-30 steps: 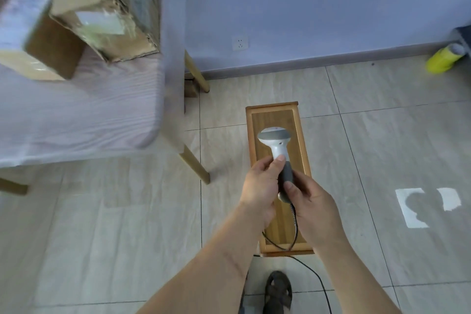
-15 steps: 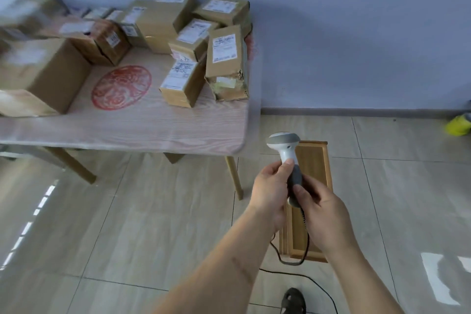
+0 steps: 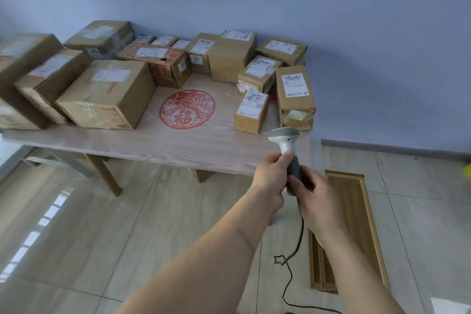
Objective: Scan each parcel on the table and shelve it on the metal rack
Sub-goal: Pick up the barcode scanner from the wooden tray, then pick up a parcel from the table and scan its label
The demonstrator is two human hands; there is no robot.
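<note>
Both of my hands hold a white and grey handheld barcode scanner [image 3: 286, 145] upright in front of the table's near right corner. My left hand [image 3: 271, 177] grips the upper handle, my right hand [image 3: 312, 194] grips the lower grey grip. The scanner's black cable [image 3: 293, 257] hangs down to the floor. Several brown cardboard parcels with white labels cover the wooden table [image 3: 178, 145]. Closest to the scanner are a small parcel [image 3: 251, 112] and a taller torn parcel [image 3: 295, 97]. A big box [image 3: 107, 94] sits at the left. The metal rack is out of view.
A red round paper-cut emblem [image 3: 187, 109] marks the tabletop between the parcels. A long wooden tray [image 3: 356, 224] lies on the tiled floor at the right. A yellow object [image 3: 467, 169] shows at the right edge. A blue wall stands behind the table.
My view has swung up and left from the floor tray to the parcel table. Both hands have kept hold of the scanner and carried it up toward the table's near right corner.
</note>
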